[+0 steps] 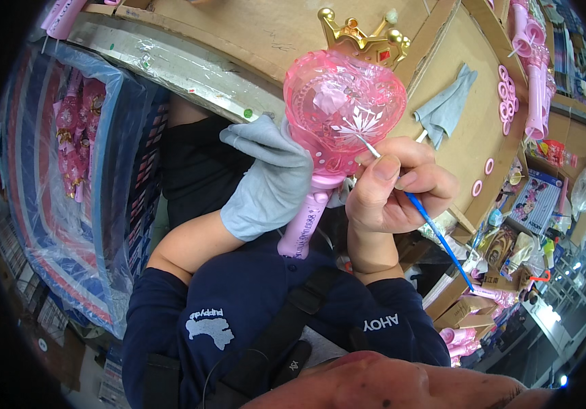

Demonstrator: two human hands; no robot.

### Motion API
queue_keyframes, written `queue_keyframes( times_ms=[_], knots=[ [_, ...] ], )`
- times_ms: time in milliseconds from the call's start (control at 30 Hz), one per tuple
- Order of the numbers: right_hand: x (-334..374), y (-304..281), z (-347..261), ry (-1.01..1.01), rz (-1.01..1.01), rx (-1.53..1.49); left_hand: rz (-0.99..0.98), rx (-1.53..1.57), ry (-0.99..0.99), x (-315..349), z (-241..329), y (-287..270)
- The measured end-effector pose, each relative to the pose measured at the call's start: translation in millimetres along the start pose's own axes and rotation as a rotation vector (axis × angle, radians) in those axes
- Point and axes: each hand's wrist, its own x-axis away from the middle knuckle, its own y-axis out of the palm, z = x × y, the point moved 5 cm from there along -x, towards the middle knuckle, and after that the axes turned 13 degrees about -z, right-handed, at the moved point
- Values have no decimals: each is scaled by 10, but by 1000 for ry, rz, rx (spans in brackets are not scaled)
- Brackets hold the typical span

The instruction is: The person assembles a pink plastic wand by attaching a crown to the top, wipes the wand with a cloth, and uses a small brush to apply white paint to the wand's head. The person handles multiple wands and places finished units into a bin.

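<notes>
Pink wand (pixel 337 112): held at the desk's (pixel 252 31) near edge. Blue brush (pixel 436 232): pinched between right hand (pixel 402 184) thumb and fingers. Left hand (pixel 272 170): fabric-covered, fingers not discernible. White snowflake (pixel 361 124): could be smeared by wand slippage.

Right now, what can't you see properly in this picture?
Head view, left hand: fingers partly hidden by its grey glove and the heart-topped wand.
Head view, paintbrush: tip too small to tell if it touches.
Head view, pink handles: cut off by the top edge.
</notes>
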Motion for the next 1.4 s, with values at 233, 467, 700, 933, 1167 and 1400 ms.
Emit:
queue_keyframes(
  times_ms=[233,467,700,933,1167,1400],
  knots=[
    [-8,0,-6,-18,-26,12,60,-1,19,-3,-116,6],
    [-3,4,-2,14,15,5,36,-189,7,1,-186,8],
    [-10,-2,-10,11,-8,20,48,-22,12,16,-204,15],
    [3,-4,0,4,-12,-20,-82,-40,-44,27,-271,33],
    [46,-4,30,-16,-9,-21,1,-41,-36,33,-278,38],
    [58,24,7,-94,-116,114,86,-170,14,5,-195,5]
  ],
)
